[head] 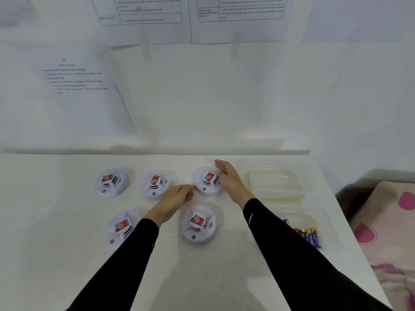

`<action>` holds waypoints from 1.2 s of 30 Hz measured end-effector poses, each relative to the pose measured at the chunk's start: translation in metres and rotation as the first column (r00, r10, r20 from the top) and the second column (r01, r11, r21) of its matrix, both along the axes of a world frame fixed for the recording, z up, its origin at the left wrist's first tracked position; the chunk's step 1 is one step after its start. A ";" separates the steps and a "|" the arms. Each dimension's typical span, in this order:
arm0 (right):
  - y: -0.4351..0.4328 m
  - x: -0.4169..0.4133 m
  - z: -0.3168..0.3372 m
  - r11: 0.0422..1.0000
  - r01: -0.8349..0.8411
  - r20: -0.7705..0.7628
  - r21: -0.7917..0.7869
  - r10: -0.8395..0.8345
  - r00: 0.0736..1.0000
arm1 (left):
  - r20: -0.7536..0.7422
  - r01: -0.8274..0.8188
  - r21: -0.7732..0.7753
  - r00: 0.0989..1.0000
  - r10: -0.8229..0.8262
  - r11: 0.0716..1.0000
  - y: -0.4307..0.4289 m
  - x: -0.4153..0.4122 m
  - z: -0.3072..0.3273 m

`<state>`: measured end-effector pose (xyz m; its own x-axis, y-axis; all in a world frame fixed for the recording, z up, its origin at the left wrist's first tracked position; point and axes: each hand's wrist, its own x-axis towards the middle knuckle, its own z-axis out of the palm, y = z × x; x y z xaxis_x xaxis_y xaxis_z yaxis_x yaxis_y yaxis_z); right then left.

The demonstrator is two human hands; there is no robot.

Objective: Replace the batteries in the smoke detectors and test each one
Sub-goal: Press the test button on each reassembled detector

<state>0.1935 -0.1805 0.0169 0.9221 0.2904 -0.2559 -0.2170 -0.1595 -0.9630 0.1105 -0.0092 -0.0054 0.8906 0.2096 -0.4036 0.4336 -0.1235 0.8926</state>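
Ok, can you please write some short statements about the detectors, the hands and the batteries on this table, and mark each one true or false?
1. Five round white smoke detectors with red labels lie on the white table. True.
2. Both hands reach for the back-right detector. True: the left hand and the right hand flank it.
3. The clear plastic tray at the back right is full of batteries. False: it looks empty.
4. The blue and black cylindrical batteries lie left of the detectors. False: they lie at the right, in a clear container.
5. The left hand has a battery in its grip. False: it holds nothing.
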 end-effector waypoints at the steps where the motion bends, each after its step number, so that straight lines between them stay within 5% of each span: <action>1: 0.000 -0.005 -0.001 1.000 0.022 0.022 0.000 -0.021 1.000 | 0.007 -0.020 0.009 1.000 0.020 1.000 0.001 0.002 0.000; 4: -0.003 -0.030 -0.017 0.994 0.109 0.097 -0.030 -0.106 0.990 | 0.131 -0.099 0.058 0.987 0.091 0.993 -0.002 0.009 0.000; 6: -0.004 -0.040 -0.033 0.958 0.161 0.202 -0.236 -0.114 0.973 | 0.223 -0.078 0.127 0.974 0.048 0.989 -0.002 0.015 0.002; 8: -0.002 -0.042 -0.044 0.873 0.182 0.285 -0.454 -0.051 0.957 | 0.188 -0.016 0.135 0.982 -0.010 0.991 -0.001 0.023 0.002; 11: 0.001 -0.039 -0.044 0.818 0.165 0.275 -0.551 -0.008 0.961 | 0.085 0.067 0.135 0.993 -0.079 0.989 -0.003 0.029 0.000; 20: -0.004 -0.036 -0.037 0.941 0.155 0.196 -0.302 -0.098 0.976 | 0.304 -0.001 -0.090 0.952 0.029 0.996 -0.001 0.018 -0.021; 36: -0.009 -0.033 -0.042 0.934 0.134 0.277 -0.331 -0.039 0.960 | 0.400 -0.009 0.017 0.917 0.001 1.000 0.002 0.016 -0.034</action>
